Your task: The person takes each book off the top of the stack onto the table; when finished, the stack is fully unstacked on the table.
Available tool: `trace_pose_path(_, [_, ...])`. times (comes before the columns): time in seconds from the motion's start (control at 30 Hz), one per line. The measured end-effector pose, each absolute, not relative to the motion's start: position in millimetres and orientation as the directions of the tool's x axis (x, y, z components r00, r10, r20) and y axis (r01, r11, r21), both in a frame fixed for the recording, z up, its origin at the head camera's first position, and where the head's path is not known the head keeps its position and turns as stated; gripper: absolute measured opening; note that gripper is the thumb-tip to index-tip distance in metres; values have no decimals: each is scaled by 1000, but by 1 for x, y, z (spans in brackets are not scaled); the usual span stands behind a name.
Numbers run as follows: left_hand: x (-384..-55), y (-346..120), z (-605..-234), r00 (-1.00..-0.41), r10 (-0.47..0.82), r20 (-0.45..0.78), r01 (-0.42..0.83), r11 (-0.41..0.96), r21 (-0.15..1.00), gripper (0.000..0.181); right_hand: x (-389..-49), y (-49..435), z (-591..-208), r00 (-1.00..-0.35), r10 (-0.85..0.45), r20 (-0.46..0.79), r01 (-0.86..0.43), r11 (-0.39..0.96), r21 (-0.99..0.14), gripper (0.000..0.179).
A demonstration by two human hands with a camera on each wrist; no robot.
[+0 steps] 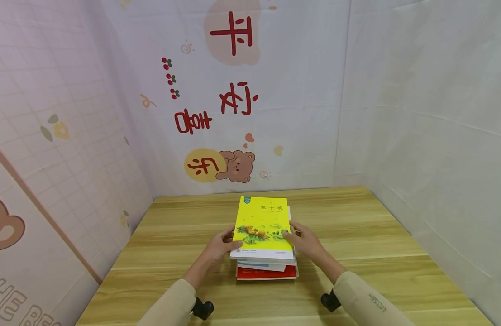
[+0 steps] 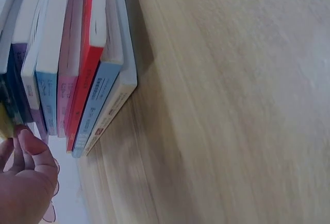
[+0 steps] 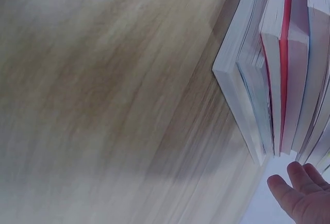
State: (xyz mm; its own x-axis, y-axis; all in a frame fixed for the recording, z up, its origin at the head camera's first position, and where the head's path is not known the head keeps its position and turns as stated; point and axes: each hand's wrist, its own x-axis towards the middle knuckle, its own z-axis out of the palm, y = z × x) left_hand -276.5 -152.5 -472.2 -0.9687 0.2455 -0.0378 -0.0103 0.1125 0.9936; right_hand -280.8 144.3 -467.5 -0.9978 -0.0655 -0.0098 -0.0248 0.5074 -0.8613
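A yellow picture-covered book [image 1: 262,222] lies on top of a stack of several books [image 1: 288,272], slightly askew to those below. My left hand [image 1: 221,244] grips its left edge, the thumb lying on the lower left of the cover. On the opposite edge my right hand [image 1: 309,244] holds it with the thumb over the cover and the fingers at the side. In the left wrist view the fingertips pinch a yellow edge beside the stack's spines, among them a red book [image 2: 87,87]. The right wrist view has fingers [image 3: 278,185] close to the upper books.
The stack stands on a wood-grain table [image 1: 173,253], whose far edge meets a printed cloth backdrop [image 1: 299,90]. Cloth walls [image 1: 429,136] also rise at both sides. Lower books stick out unevenly, with a light-coloured one [image 2: 116,98] at the bottom.
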Motion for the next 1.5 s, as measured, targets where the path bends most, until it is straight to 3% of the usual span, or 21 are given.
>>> trace_pose_path(0.57, [-274,-172,-474,-958,274,-83,-82,16,997,73,-275,154,-475,-997,-83,-4,-39,508,-861,57])
trace_pose_path(0.9, [-264,-181,-472,-898,420,-132,-183,-83,980,82,-267,153,-481,-990,-140,-18,-51,472,-880,61])
trace_pose_path(1.5, [-256,-172,-470,-931,336,-139,-183,-101,978,80,-262,154,-477,-982,-148,-113,33,457,-889,66])
